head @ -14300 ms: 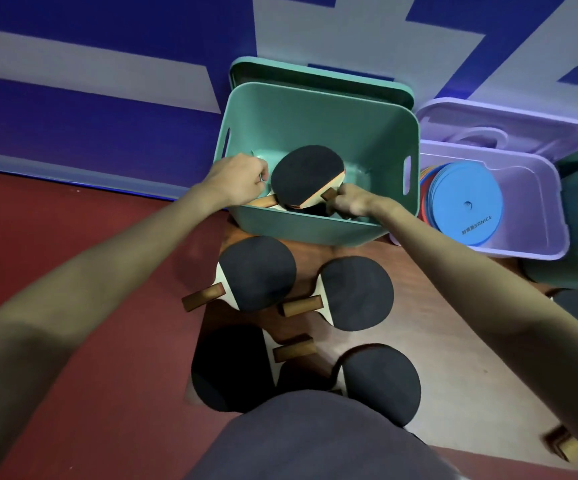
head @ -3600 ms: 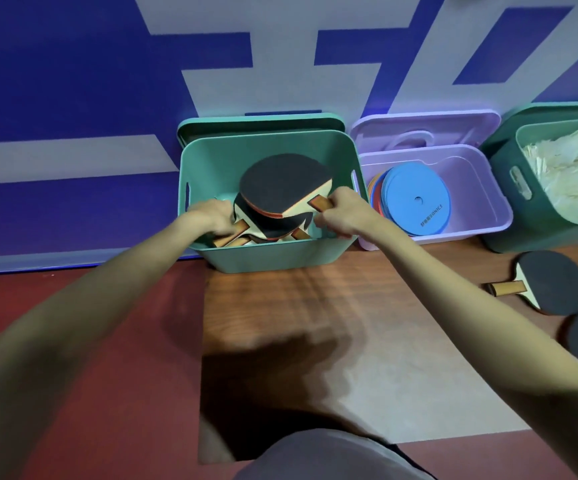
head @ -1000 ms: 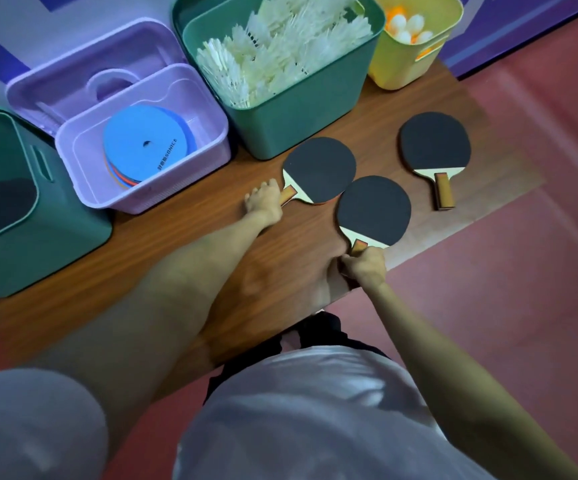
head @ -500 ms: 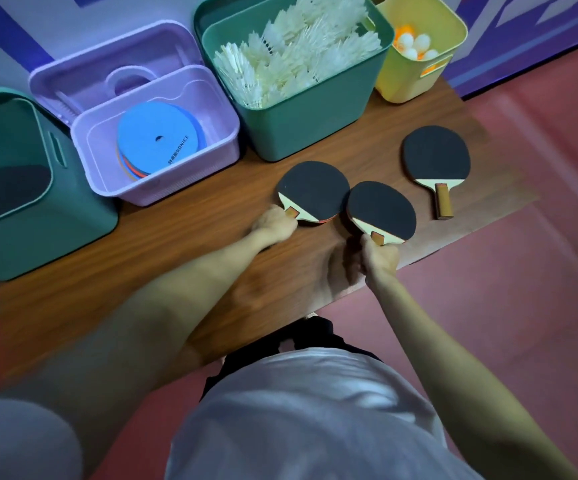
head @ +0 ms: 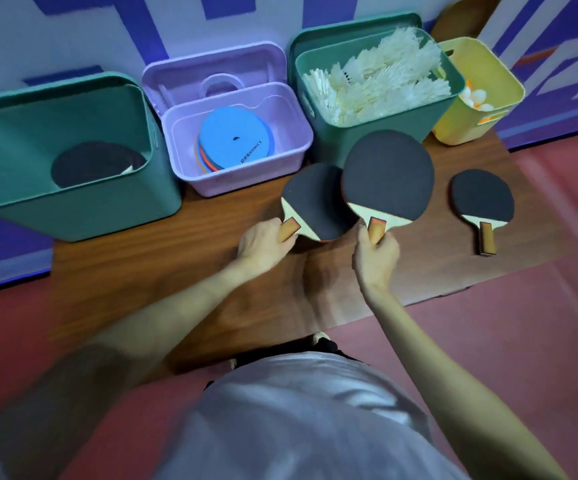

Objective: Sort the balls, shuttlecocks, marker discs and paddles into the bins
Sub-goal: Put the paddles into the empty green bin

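Wooden board (head: 162, 268) carries four bins. Both paddles are now lifted off it: left hand (head: 263, 242) grips one paddle (head: 310, 200), right hand (head: 375, 258) another (head: 388, 176). A third paddle (head: 481, 202) still lies right; the paddle bin (head: 83, 216) waits far left.

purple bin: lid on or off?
Off. The purple bin is open at the top, with the blue marker disc stack visible inside. Its lid stands upright behind it against the wall.

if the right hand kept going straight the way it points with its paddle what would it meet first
Probably the dark green shuttlecock bin: the right hand points its paddle up toward that bin's front wall. Depth is unclear, so the lifted paddle might pass over the rim.
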`<state>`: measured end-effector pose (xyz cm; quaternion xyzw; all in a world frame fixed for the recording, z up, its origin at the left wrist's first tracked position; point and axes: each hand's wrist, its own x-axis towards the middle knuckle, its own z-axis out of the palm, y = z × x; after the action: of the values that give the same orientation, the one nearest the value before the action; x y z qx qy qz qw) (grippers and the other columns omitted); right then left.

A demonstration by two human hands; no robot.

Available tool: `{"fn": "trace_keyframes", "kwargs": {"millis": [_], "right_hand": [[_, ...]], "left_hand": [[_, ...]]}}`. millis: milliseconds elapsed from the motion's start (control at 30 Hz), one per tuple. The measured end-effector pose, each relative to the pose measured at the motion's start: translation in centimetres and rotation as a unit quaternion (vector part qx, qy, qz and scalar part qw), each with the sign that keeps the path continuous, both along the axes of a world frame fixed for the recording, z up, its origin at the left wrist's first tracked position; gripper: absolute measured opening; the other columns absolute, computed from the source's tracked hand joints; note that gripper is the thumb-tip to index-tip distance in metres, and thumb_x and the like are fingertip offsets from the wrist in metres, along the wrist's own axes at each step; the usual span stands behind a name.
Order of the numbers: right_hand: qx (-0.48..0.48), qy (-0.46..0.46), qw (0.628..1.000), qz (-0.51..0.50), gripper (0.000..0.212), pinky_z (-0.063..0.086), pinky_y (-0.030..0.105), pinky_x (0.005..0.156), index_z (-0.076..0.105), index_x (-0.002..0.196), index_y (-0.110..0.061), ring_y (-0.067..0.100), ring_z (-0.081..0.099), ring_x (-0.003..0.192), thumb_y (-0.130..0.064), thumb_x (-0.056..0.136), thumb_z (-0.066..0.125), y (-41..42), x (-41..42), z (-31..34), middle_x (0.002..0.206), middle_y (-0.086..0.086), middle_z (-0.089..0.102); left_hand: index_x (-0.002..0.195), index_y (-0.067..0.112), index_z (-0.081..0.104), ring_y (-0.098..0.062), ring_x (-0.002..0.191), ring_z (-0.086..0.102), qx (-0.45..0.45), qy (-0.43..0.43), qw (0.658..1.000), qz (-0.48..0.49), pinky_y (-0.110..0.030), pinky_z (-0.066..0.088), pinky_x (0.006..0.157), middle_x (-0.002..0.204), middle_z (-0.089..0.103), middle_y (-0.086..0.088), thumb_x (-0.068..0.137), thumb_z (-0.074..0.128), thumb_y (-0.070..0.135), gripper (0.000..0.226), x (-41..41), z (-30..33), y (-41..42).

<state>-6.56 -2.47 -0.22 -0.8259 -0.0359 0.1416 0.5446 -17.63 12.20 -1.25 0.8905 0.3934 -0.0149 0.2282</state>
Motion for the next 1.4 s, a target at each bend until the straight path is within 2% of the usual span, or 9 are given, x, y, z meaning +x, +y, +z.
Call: {"fn": "trace_keyframes", "kwargs": {"millis": [133,267,433,667,767,1000,1133,1300,1400], "right_hand": [[0.033,-0.085,0.993,0.069,0.040,0.030,0.030,0.058,0.035,0.058,-0.023,0.007,0.035,0.050,-0.026,0.088,0.062,5.5,-2.8,2.9,0.054,-0.011,0.037],[0.076,-0.120,0.979,0.146,0.041,0.032,0.029,0.060,0.034,0.059,-0.027,0.007,0.035,0.051,-0.026,0.088,0.063,11.5,-6.1,5.5,0.054,-0.013,0.037],[0.076,-0.130,0.963,0.225,0.047,0.027,0.031,0.059,0.027,0.056,-0.021,0.016,0.029,0.057,-0.026,0.087,0.063,19.8,-9.8,7.5,0.053,-0.007,0.029],[0.015,-0.133,0.933,0.335,0.046,0.031,0.033,0.056,0.029,0.053,-0.015,0.029,0.039,0.059,-0.044,0.079,0.053,28.3,-13.5,8.3,0.051,0.004,0.035],[-0.001,-0.115,0.929,0.352,0.044,0.043,0.040,0.058,0.036,0.053,-0.012,0.039,0.051,0.058,-0.044,0.077,0.056,30.3,-14.8,8.1,0.050,0.009,0.044],[-0.048,-0.079,0.924,0.371,0.041,0.041,0.035,0.049,0.039,0.052,-0.014,0.026,0.045,0.043,-0.028,0.082,0.063,32.8,-15.6,7.4,0.048,0.007,0.043],[-0.063,-0.050,0.920,0.383,0.041,0.036,0.026,0.045,0.041,0.054,-0.011,0.022,0.043,0.036,-0.025,0.086,0.063,33.9,-15.5,6.9,0.048,0.008,0.042],[-0.080,-0.032,0.915,0.395,0.041,0.039,0.030,0.048,0.046,0.053,-0.010,0.024,0.043,0.037,-0.027,0.086,0.063,35.0,-15.3,6.4,0.049,0.011,0.047],[-0.093,-0.024,0.907,0.409,0.039,0.038,0.030,0.048,0.047,0.054,-0.009,0.023,0.043,0.039,-0.026,0.085,0.063,35.5,-15.1,6.2,0.049,0.011,0.046]], "left_hand": [[0.092,0.010,0.056,-0.038,0.089,0.061,0.041,-0.067,0.996,0.036,-0.034,0.034,0.062,0.093,0.068,-0.012,0.090,0.058,0.041,0.031,-4.7,3.3,4.3],[0.097,0.010,0.056,-0.043,0.090,0.060,0.075,-0.112,0.987,0.088,-0.040,0.042,0.068,0.093,0.067,-0.017,0.089,0.059,0.041,0.032,-9.0,6.1,8.6],[0.081,0.015,0.047,-0.040,0.085,0.059,0.095,-0.133,0.974,0.157,-0.039,0.039,0.064,0.086,0.064,-0.016,0.088,0.060,0.042,0.031,-15.2,8.8,15.4],[0.078,0.013,0.055,-0.035,0.084,0.060,0.040,-0.070,0.972,0.219,-0.034,0.038,0.064,0.079,0.058,-0.009,0.087,0.064,0.039,0.029,-23.1,10.3,26.3],[0.075,0.011,0.054,-0.031,0.080,0.056,-0.001,-0.028,0.971,0.238,-0.032,0.035,0.062,0.079,0.057,-0.010,0.087,0.065,0.039,0.032,-25.0,10.3,29.9],[0.067,0.012,0.054,-0.019,0.053,0.051,-0.088,0.065,0.974,0.197,-0.027,0.033,0.053,0.062,0.055,-0.005,0.082,0.071,0.037,0.034,-26.3,8.6,34.3],[0.074,0.011,0.055,-0.026,0.069,0.055,-0.082,0.103,0.974,0.183,-0.029,0.036,0.062,0.075,0.059,-0.007,0.082,0.069,0.043,0.036,-25.5,6.5,35.2],[0.092,0.013,0.058,-0.030,0.096,0.060,-0.082,0.101,0.969,0.211,-0.033,0.041,0.075,0.100,0.063,-0.007,0.083,0.067,0.047,0.037,-25.2,3.7,36.0],[0.096,0.010,0.059,-0.030,0.097,0.060,-0.128,0.101,0.962,0.217,-0.033,0.042,0.077,0.103,0.064,-0.010,0.083,0.069,0.044,0.039,-25.6,2.5,36.4]]}}
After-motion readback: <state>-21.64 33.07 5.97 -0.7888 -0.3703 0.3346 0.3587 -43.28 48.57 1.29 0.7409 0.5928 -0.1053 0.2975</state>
